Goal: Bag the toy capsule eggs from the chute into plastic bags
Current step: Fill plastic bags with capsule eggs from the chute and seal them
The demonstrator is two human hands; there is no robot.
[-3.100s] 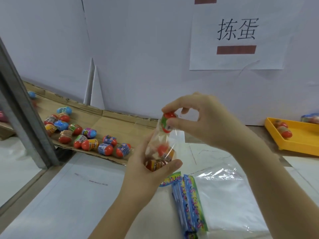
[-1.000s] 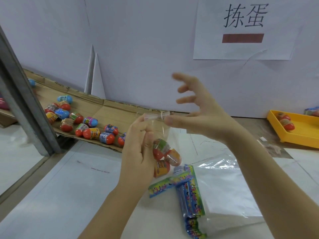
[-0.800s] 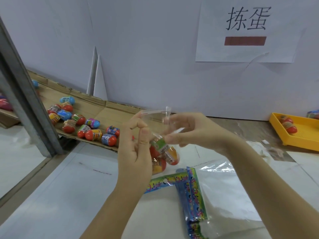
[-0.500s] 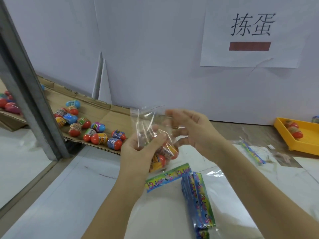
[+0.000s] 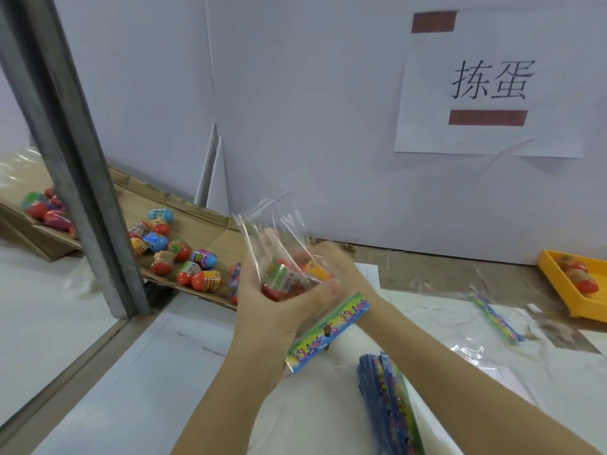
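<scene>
Just left of the hands, the cardboard chute carries loose capsule eggs. Left hand and right hand together clasp a crinkled clear plastic bag, mouth upward, holding red, green and orange bagged eggs.

Table: chute, bag stack, yellow tray.

There's the crinkly clear plastic bag, all glossy glare, just right of the matt brown cardboard chute with its shiny, smooth plastic eggs. Left of the chute stands a dull grey metal post. Well right of it, a smooth yellow plastic tray and a matt white paper sign.
</scene>
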